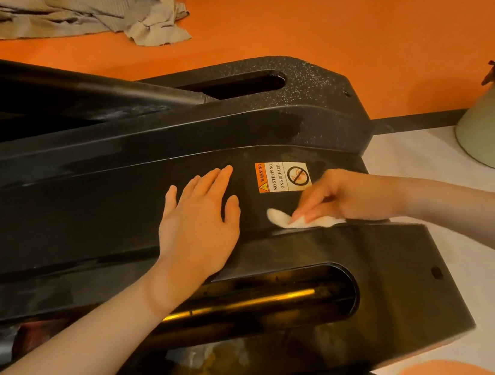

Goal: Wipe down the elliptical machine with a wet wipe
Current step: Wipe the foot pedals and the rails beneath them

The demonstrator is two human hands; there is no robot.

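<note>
The black base cover of the elliptical machine point(86, 215) fills the middle of the view, with a warning sticker point(282, 176) near its right end. My left hand point(197, 222) lies flat on the cover, fingers straight, just left of the sticker. My right hand point(335, 197) presses a crumpled white wet wipe point(281, 218) onto the cover below the sticker, fingers bent over it. Part of the wipe is hidden under the fingers.
A black arm tube point(85, 86) slants into a slot at the back. A near slot point(255, 302) shows a brass-coloured rail. Orange floor point(343, 17) lies behind, with crumpled cloth point(122, 11) at top left. A pale green bowl-shaped object point(491, 136) sits right on a white mat point(488, 281).
</note>
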